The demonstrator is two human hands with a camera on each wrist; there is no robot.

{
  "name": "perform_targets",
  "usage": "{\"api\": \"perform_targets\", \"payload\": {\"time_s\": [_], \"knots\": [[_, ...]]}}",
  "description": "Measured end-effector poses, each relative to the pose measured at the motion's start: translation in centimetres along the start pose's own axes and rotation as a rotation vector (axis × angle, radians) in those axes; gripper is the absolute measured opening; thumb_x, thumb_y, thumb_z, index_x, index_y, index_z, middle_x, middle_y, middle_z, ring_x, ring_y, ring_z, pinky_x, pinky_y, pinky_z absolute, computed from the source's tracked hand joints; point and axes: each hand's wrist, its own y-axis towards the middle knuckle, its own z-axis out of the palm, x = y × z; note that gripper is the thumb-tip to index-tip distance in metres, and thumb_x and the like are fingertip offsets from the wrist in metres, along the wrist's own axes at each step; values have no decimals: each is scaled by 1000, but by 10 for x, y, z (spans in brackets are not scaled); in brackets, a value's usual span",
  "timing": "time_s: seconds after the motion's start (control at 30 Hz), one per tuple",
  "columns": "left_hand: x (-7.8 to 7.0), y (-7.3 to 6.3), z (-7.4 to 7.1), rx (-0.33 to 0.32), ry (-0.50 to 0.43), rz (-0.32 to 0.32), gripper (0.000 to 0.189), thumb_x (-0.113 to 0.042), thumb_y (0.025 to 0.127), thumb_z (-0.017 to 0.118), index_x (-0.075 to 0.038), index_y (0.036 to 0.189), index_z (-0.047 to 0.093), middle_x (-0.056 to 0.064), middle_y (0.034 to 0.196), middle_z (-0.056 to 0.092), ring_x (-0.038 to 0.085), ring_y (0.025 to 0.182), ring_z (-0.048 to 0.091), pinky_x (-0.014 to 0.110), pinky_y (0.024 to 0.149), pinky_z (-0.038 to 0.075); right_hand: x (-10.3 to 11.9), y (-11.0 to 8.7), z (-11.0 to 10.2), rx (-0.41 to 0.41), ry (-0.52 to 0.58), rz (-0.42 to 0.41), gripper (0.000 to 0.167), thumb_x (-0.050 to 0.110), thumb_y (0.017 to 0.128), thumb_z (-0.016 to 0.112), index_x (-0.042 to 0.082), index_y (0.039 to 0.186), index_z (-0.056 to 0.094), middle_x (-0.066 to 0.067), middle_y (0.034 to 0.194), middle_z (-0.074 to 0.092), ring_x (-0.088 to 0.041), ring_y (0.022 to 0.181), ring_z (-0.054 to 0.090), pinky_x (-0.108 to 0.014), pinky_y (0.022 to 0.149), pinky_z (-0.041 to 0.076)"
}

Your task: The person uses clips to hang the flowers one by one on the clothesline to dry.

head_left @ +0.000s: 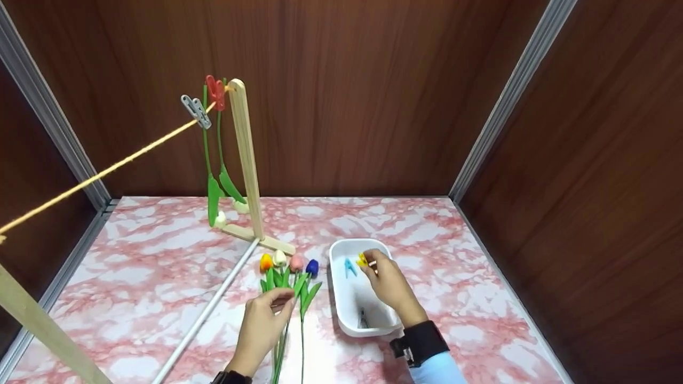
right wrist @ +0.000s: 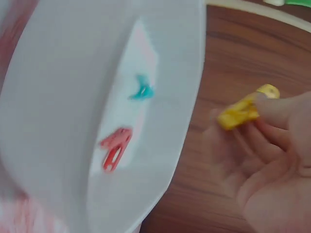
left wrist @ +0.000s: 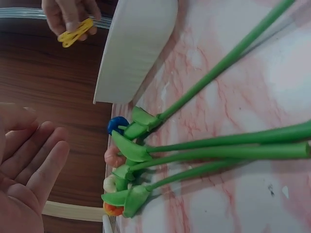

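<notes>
My right hand (head_left: pixel 392 282) pinches a yellow clothespin (right wrist: pixel 240 111) between thumb and fingers, above the far right side of a white tub (head_left: pixel 349 333). Inside the tub lie a light blue clothespin (head_left: pixel 349 268) and a dark clothespin (head_left: pixel 363 320); the right wrist view also shows a red clothespin (right wrist: pixel 115 148). My left hand (head_left: pixel 264 322) hovers over the tulip stems with loosely bent fingers and holds nothing. Under it, the artificial tulips lie side by side: an orange tulip (head_left: pixel 265 263), a white tulip (head_left: pixel 279 258), a pink tulip (head_left: pixel 296 263) and a blue tulip (head_left: pixel 312 268).
A yellow cord (head_left: pixel 128 159) runs from a wooden post (head_left: pixel 246 160) towards the near left. Near the post, a grey clothespin (head_left: pixel 196 111) and a red clothespin (head_left: pixel 215 93) hold two white tulips upside down. A white rod (head_left: pixel 208 309) crosses the marbled table (head_left: pixel 144 298).
</notes>
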Motion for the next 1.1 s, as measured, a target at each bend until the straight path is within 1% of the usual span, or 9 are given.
{"api": "perform_targets", "payload": {"time_s": [0.1, 0.2, 0.3, 0.43, 0.6, 0.77, 0.87, 0.97, 1.1], "knots": [[-5, 3, 1, -39, -50, -31, 19, 3, 94, 75, 2, 113, 76, 16, 106, 77, 26, 96, 76, 28, 85, 61, 11, 1, 1, -45, 156, -21, 27, 6, 106, 63, -4, 132, 60, -18, 121, 67, -33, 106, 69, -41, 88, 61], [-11, 6, 2, -97, -100, -55, 21, 3, 94, 76, 5, 115, 75, 18, 109, 76, 29, 99, 76, 29, 86, 61, 24, 1, 1, -63, 274, -34, 30, 10, 107, 62, -1, 135, 60, -16, 121, 65, -31, 106, 70, -37, 86, 61], [-17, 9, 2, -153, -135, -66, 23, 2, 94, 77, 5, 116, 75, 19, 111, 76, 31, 102, 75, 30, 87, 61, 36, 1, 2, -70, 341, -61, 31, 12, 108, 62, -1, 136, 59, -15, 118, 64, -28, 103, 70, -34, 85, 61], [-24, 13, 2, -181, -163, -59, 22, 1, 94, 78, 4, 116, 75, 17, 113, 76, 30, 105, 74, 29, 88, 60, 48, 2, 7, -72, 394, -107, 31, 10, 108, 62, -3, 136, 59, -15, 115, 65, -28, 98, 70, -32, 80, 61], [-32, 17, 3, -175, -216, -63, 23, -3, 95, 79, 2, 117, 76, 14, 115, 77, 28, 107, 74, 28, 90, 59, 57, 2, 20, -49, 484, -126, 29, 3, 105, 63, -6, 133, 59, -19, 114, 67, -36, 97, 70, -34, 79, 62], [-41, 20, 2, -151, -284, -139, 33, -20, 96, 82, -3, 123, 76, 10, 118, 77, 24, 110, 73, 27, 96, 57, 65, -3, 33, -19, 520, -96, 28, 4, 102, 69, -4, 128, 65, -15, 115, 71, -31, 101, 70, -33, 84, 61], [-45, 22, 0, -107, -368, -178, 42, -24, 98, 79, -2, 132, 71, 10, 125, 74, 24, 119, 69, 26, 101, 53, 71, -6, 40, -15, 563, -73, 25, 4, 100, 73, -4, 123, 69, -13, 111, 73, -25, 100, 70, -31, 85, 61], [-49, 25, -1, -63, -490, -207, 46, -20, 99, 77, 1, 139, 66, 13, 132, 71, 25, 126, 65, 25, 104, 51, 76, -8, 47, 10, 627, -71, 24, 4, 100, 72, -5, 122, 69, -14, 110, 73, -23, 98, 71, -34, 84, 62], [-53, 28, 0, -42, -601, -230, 48, -14, 98, 78, 4, 140, 64, 19, 133, 69, 24, 126, 65, 26, 102, 53, 79, -10, 55, 41, 677, -72, 24, 3, 100, 72, -5, 122, 69, -16, 110, 72, -22, 96, 71, -38, 84, 63]]}}
